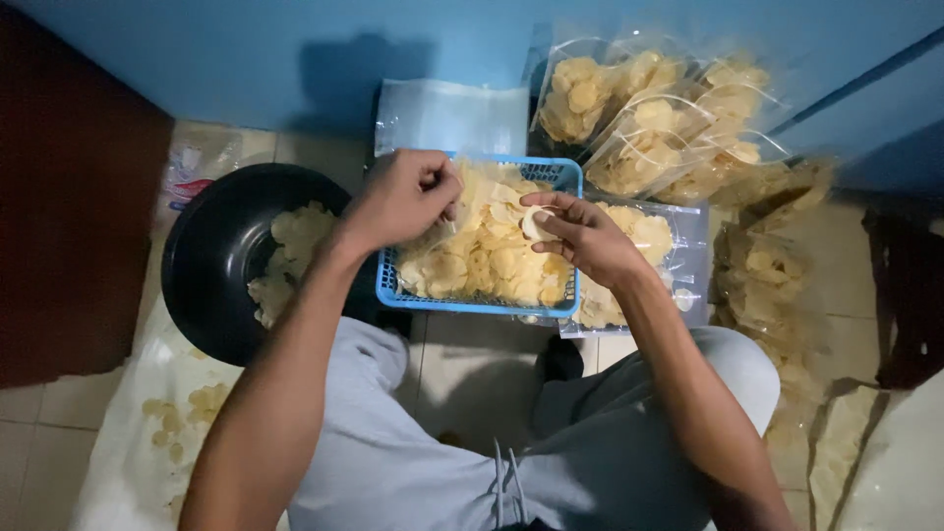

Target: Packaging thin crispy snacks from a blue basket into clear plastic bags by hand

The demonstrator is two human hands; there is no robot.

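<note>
A blue plastic basket (565,177) full of pale yellow chips (492,261) sits on the floor in front of me. My left hand (398,197) is closed at the basket's left edge, gripping the rim of a clear plastic bag (447,231) that lies over the chips. Over the basket's right side, my right hand (585,231) pinches a single chip (534,221) between its fingertips.
A black bowl (211,251) with some chips stands to the left. Filled clear bags of chips (649,123) pile up at the back right against the blue wall, more lie at the right (767,275). Empty bags (447,113) lie behind the basket. My knees frame the tiled floor.
</note>
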